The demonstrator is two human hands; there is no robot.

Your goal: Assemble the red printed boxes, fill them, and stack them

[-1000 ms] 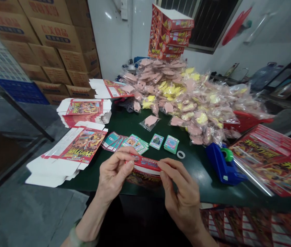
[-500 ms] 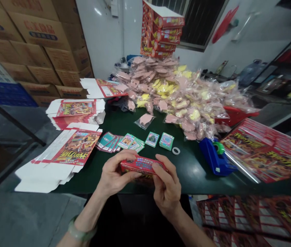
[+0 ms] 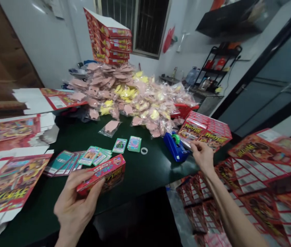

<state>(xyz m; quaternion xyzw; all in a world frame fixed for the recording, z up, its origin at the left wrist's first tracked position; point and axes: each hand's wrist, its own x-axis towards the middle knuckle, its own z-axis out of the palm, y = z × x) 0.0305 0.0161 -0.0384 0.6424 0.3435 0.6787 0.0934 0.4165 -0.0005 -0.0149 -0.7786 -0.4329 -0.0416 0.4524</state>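
Observation:
My left hand [image 3: 74, 206] grips a red printed carton box [image 3: 100, 173] at the near edge of the dark green table [image 3: 145, 175], holding it tilted. My right hand [image 3: 203, 154] is away from the box, its fingertips at the front edge of a stack of red printed cartons [image 3: 204, 132]. A blue tape dispenser [image 3: 176, 147] with a green roll stands just left of those fingers. Beyond my left hand lie fanned trading cards [image 3: 91, 159]. Two small card packs [image 3: 127, 144] and a thin tape ring [image 3: 144, 151] lie farther along.
A large heap of pink and yellow bagged items [image 3: 124, 99] fills the table's back. A tower of red boxes [image 3: 106, 37] stands behind it. Flat white-and-red carton blanks [image 3: 11, 181] lie at the left, and printed sheets [image 3: 258, 192] spread over the floor at the right.
My right hand has let go of the red box and moved right to the carton stack. My left hand keeps the box, now tilted. The whole view has swung to the right.

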